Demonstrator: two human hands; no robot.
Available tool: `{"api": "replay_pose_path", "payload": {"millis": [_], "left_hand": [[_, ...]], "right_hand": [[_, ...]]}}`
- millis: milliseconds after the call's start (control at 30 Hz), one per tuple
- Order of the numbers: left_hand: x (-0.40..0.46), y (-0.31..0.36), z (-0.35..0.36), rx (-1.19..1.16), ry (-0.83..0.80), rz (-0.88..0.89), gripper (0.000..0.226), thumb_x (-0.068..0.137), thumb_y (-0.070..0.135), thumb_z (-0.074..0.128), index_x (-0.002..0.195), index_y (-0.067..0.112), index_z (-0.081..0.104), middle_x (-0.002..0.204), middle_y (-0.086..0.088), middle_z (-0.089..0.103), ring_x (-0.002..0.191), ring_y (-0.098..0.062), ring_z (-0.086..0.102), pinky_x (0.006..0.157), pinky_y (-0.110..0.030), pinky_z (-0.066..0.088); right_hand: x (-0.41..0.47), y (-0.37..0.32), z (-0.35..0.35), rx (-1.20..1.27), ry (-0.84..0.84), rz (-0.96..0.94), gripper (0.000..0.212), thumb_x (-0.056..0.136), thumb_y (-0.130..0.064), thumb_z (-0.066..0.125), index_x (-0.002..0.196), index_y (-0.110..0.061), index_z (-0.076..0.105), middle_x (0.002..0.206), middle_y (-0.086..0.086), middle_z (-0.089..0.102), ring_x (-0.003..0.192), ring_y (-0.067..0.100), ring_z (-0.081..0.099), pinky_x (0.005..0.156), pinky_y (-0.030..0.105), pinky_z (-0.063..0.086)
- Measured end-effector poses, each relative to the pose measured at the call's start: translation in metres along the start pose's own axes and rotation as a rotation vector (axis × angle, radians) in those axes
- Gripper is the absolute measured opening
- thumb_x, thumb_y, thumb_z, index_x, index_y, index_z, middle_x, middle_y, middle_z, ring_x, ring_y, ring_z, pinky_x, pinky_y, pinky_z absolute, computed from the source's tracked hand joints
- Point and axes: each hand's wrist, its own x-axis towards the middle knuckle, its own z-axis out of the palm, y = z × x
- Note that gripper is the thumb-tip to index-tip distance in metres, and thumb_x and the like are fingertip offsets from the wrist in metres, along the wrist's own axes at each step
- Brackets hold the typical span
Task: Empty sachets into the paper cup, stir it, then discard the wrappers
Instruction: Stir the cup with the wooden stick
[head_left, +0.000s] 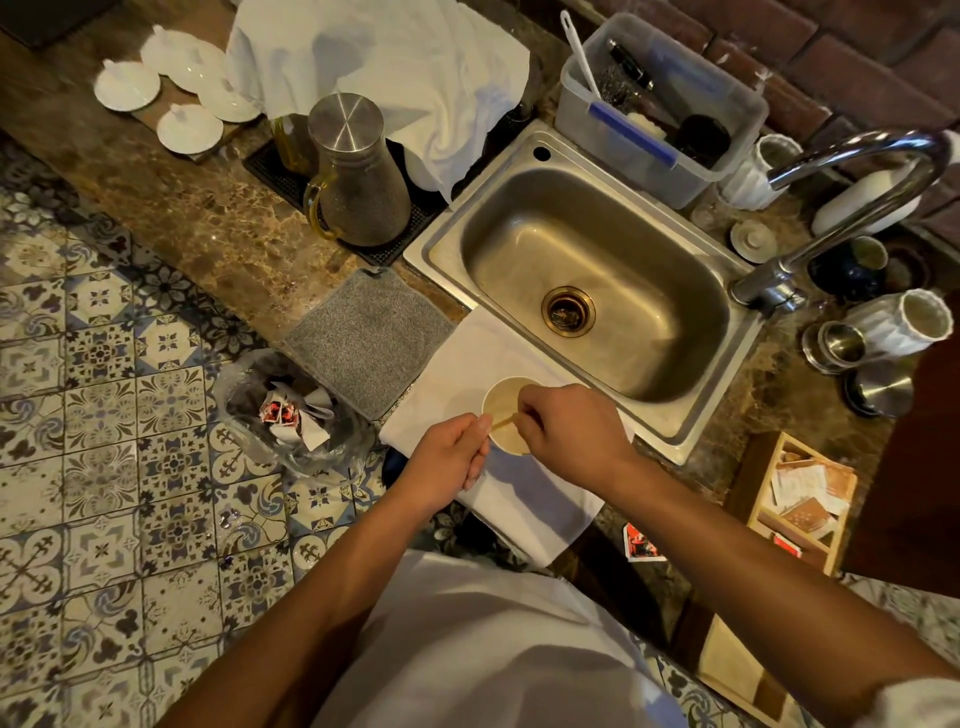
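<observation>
Marble counter (208, 218) — sink (691, 410), cloth (524, 493), cup (501, 397)

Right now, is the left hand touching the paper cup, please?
Touching: the head view shows the left hand against the paper cup rim, fingers curled alongside it.

- Kitchen or small café prep counter.
- Steel sink (597, 291) with gooseneck tap (852, 208) just beyond the hands.
- Marble worktop (208, 218), steel jug (358, 171), saucers (176, 83) far left.
- Wooden sachet box (795, 499) right of the hands.

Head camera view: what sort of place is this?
Probably a café or home kitchen counter: a stainless steel sink with curved chrome tap, a lidded metal jug, and brown marble worktop.
</observation>
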Motion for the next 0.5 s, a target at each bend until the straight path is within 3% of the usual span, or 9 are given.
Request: {"api": "replay_pose_path", "payload": {"millis": [200, 500], "left_hand": [[0.0007, -0.0021, -0.0006, -0.004, 0.0, -0.008, 0.038, 0.105, 0.032, 0.047, 0.075, 0.009, 0.052, 0.049, -0.001, 0.045, 0.044, -0.015, 0.037, 0.044, -0.023, 0.032], [0.0013, -0.0019, 0.0003, 0.006, 0.001, 0.0, 0.037, 0.105, 0.03, 0.047, 0.075, 0.009, 0.052, 0.048, -0.002, 0.045, 0.042, -0.014, 0.037, 0.043, -0.023, 0.032]], "right_hand": [[0.0011, 0.0058, -0.004, -0.155, 0.093, 0.041, 0.021, 0.096, -0.034, 0.05, 0.094, -0.017, 0.061, 0.079, 0.007, 0.072, 0.07, 0.036, 0.066, 0.054, 0.029, 0.035], [-0.0052, -0.0015, -0.007, -0.107, -0.051, -0.068, 0.018, 0.096, -0.032, 0.049, 0.092, -0.018, 0.06, 0.086, 0.011, 0.071, 0.078, 0.038, 0.066, 0.057, 0.032, 0.032]]}}
